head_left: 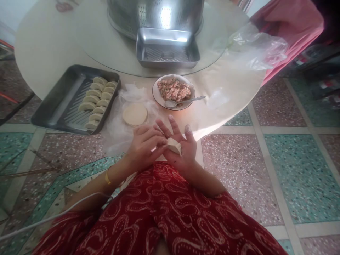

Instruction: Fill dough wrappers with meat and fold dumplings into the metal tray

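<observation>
We note the round table first: its near rim curves just above our hands, so the work hangs off the table, over the red patterned lap and the terrazzo floor. The steel pot and the empty tray stand well back on the glass turntable. The ribbed tray at near left holds rows of finished dumplings on its right half; its left half is bare. A clear plastic bag is bunched at far right

Closer in, the bowl of filling with its spoon sits just beyond the fingertips, and a stack of round wrappers lies on thin plastic film beside the bowl

The right hand lies palm up, fingers spread, cradling a folded dumpling across the finger bases. The left hand curls over and pinches the dumpling's left end between thumb and fingertips

Judgement for the step: we press the seam firmly along the whole edge and keep filling clear of the seal, or it may not seal. We support from below with the flat palm and keep the fold over the lap

Room: open space runs leftward to the ribbed tray; the bowl rim and spoon handle are nearest ahead, so we watch those
</observation>
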Action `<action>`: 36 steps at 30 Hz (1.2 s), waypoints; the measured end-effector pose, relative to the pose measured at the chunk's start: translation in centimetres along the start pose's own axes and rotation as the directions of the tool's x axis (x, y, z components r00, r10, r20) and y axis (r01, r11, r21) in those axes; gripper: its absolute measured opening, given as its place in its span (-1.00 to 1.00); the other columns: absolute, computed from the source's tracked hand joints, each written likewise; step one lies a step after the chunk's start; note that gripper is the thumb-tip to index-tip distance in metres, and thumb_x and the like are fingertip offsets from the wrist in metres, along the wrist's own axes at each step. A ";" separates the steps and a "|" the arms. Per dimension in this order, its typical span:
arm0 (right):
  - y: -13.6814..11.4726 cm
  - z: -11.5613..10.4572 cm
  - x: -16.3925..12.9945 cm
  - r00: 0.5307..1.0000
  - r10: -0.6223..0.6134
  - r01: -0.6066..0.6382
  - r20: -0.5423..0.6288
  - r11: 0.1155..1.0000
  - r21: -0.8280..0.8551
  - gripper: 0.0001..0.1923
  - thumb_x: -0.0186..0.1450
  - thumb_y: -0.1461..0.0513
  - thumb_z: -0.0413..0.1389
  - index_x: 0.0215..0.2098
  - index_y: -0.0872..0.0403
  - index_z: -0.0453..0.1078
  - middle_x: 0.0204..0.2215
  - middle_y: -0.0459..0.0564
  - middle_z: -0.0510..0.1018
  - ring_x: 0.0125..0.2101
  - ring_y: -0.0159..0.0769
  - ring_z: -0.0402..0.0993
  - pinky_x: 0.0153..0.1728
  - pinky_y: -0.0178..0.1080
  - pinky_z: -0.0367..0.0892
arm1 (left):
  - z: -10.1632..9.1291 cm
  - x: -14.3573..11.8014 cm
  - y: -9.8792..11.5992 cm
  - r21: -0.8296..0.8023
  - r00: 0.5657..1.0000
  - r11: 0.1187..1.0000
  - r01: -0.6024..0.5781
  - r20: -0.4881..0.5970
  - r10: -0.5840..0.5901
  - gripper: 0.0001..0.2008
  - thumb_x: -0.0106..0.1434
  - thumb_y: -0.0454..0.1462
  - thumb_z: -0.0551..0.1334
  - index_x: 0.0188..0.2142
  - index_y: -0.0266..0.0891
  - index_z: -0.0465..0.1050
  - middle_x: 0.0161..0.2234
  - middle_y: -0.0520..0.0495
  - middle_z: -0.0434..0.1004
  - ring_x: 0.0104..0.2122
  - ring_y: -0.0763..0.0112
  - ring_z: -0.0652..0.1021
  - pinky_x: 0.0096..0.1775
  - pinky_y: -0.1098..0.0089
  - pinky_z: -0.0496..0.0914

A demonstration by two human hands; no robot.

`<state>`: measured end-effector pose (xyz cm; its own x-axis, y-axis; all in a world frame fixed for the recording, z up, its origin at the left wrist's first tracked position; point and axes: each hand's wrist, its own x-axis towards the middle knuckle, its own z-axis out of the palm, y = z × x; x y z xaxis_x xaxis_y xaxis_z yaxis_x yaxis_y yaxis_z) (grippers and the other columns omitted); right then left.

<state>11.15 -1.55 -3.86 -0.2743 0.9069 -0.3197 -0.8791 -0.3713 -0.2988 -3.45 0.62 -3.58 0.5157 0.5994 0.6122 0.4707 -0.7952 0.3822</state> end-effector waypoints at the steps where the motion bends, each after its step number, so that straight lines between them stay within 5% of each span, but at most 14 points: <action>1: 0.1 -0.1 0.1 1.000 0.000 0.000 0.004 1.000 0.006 -0.50 0.37 -0.09 -0.22 0.03 -0.12 0.40 0.00 -0.03 0.59 -0.01 -0.24 0.49 -0.02 -0.09 0.43 | 0.1 0.0 0.1 0.009 1.000 1.000 0.005 -0.010 -0.005 -0.93 0.26 -0.32 0.29 -0.33 -0.17 0.41 -0.35 0.01 0.58 -0.29 0.36 0.54 -0.19 0.24 0.37; 13: 0.3 0.2 0.3 0.999 -0.041 0.041 -0.032 0.999 0.007 -0.51 0.37 -0.08 -0.20 0.07 -0.13 0.37 0.01 -0.03 0.57 0.03 -0.23 0.47 -0.03 -0.06 0.41 | 0.1 -1.2 0.3 0.044 0.985 0.985 0.164 -0.052 -0.162 -0.93 0.24 -0.29 0.29 -0.36 -0.18 0.43 -0.38 0.01 0.59 -0.34 0.35 0.50 -0.21 0.23 0.32; 36: 0.5 0.5 0.3 0.996 -0.070 0.071 -0.051 0.998 0.002 -0.50 0.38 -0.08 -0.21 0.09 -0.12 0.36 -0.03 -0.03 0.58 0.00 -0.20 0.50 0.03 0.02 0.37 | -0.3 -1.5 0.3 0.040 0.990 0.990 0.135 -0.046 -0.133 -0.93 0.29 -0.28 0.28 -0.34 -0.20 0.45 -0.34 -0.03 0.60 -0.34 0.37 0.51 -0.23 0.25 0.35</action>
<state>10.44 -1.30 -3.62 -0.1916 0.9195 -0.3432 -0.8972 -0.3059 -0.3185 -4.31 -0.57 -4.16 0.4153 0.6951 0.5868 0.5641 -0.7029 0.4334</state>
